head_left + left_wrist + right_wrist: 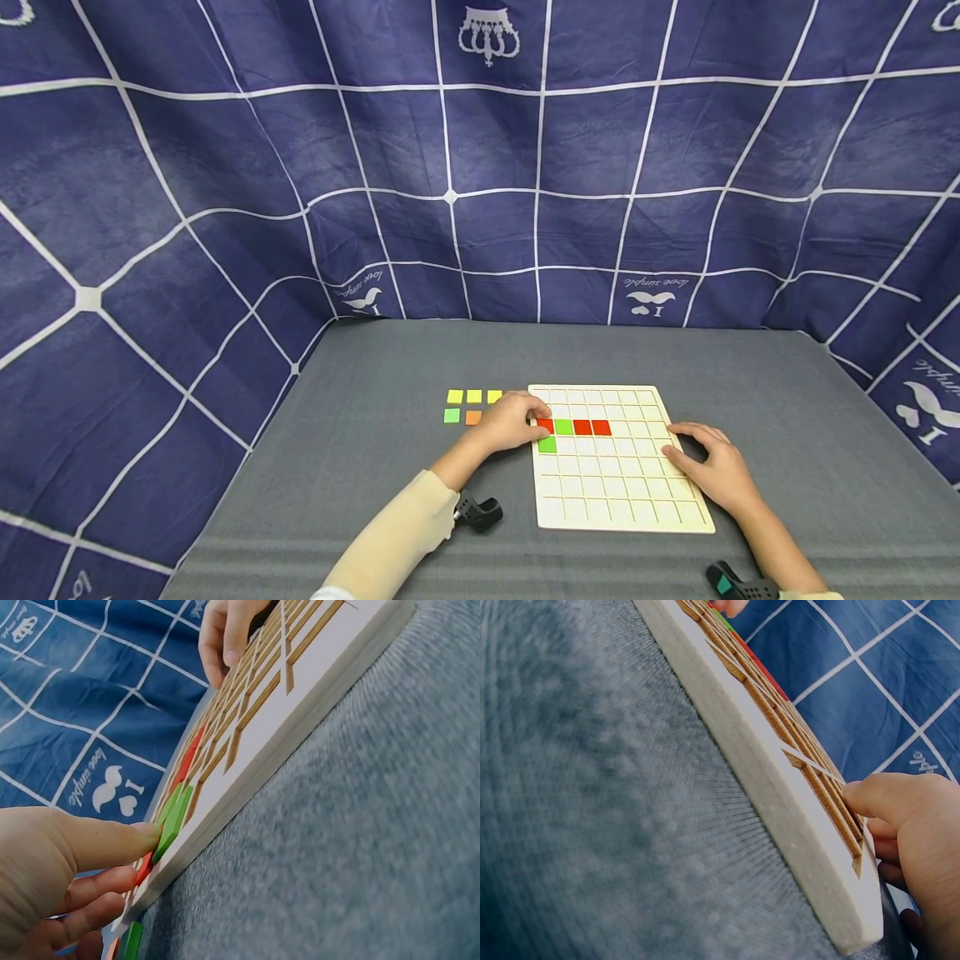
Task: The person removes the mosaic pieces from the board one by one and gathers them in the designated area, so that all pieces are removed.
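Observation:
A pale gridded board (622,514) lies flat on the grey cloth. With thumb and fingertips, my left hand (510,422) pinches a red tile (545,427) in the leftmost column. To its right in the same row are a green tile (563,427) and two red tiles (592,427); another green tile (547,445) lies just below the pinched one. The left wrist view shows the left thumb (139,838) right beside the green tile. My right hand (716,467) rests at the board's right edge, its thumb (874,796) over the border.
Left of the board, several loose tiles lie in two rows: yellow tiles (474,396) at the back, a light green tile (452,416) and an orange tile (473,417) in front. A blue curtain with white lines (495,233) hangs behind the table (375,367).

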Tool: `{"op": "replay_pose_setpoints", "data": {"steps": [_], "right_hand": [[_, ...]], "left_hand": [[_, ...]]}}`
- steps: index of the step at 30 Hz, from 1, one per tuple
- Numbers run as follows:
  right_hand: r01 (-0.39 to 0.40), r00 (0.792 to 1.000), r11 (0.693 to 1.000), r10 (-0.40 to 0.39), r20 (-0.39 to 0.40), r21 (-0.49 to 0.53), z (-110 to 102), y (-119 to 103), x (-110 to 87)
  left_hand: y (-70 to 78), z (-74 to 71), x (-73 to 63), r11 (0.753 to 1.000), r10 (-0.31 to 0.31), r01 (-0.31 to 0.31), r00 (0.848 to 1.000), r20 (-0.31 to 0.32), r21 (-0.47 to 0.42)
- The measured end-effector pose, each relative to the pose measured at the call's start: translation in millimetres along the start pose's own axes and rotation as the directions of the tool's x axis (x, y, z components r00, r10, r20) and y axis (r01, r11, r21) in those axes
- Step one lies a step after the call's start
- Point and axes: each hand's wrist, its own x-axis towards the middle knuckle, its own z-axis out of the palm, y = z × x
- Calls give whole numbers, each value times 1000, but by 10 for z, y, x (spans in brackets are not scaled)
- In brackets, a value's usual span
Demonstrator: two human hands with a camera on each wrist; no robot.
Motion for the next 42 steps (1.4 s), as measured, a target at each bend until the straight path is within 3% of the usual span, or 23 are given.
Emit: {"op": "replay_pose_setpoints", "data": {"steps": [21,27,33,42], "right_hand": [[8,1000,1000,-8,-3,11,1,-25,13],[5,1000,1000,-5,4,8,1,-22,4],[-4,1000,1000,4,9,7,0,-28,1],[-10,1000,1000,10,12,4,-3,-10,5]], "left_hand": [[85,-8,13,998,-34,31,997,-66,-48],[86,-16,-4,991,-32,24,998,-55,-128],[56,-39,-38,978,-70,59,996,-46,-202],[11,-147,-126,971,-95,81,994,-49,-224]]}}
